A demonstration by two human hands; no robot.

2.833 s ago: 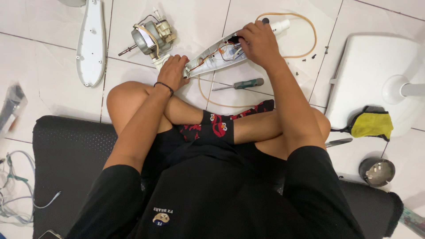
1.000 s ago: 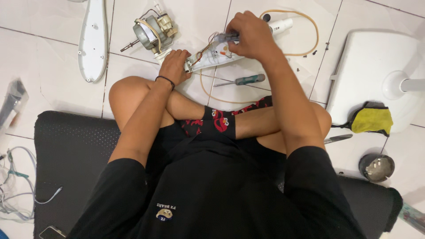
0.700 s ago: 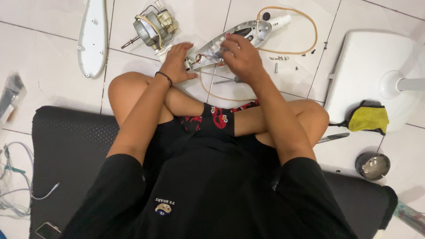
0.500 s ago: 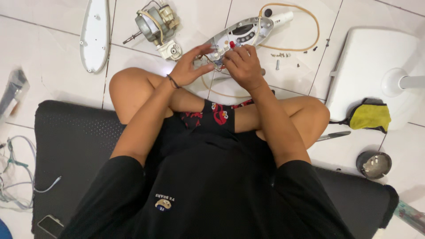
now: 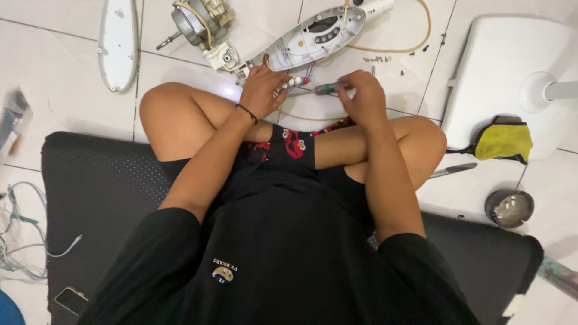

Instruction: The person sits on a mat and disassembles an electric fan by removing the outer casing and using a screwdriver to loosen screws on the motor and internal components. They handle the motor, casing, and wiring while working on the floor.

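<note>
I sit cross-legged on a black mat. My left hand pinches a small bunch of wires with white and red tips that runs from a white control housing lying on the tiled floor. My right hand grips a green-handled screwdriver, its tip pointing left at the wire tips. Both hands hover just above my shins, close together.
A fan motor and a long white cover lie at the far left. A tan cord and small screws lie beyond the hands. A white fan base, yellow cloth, metal tin and loose cables surround me.
My right hand left the white housing and now holds the green screwdriver. Both hands drew back from the housing toward my legs, the left keeping the wires.
</note>
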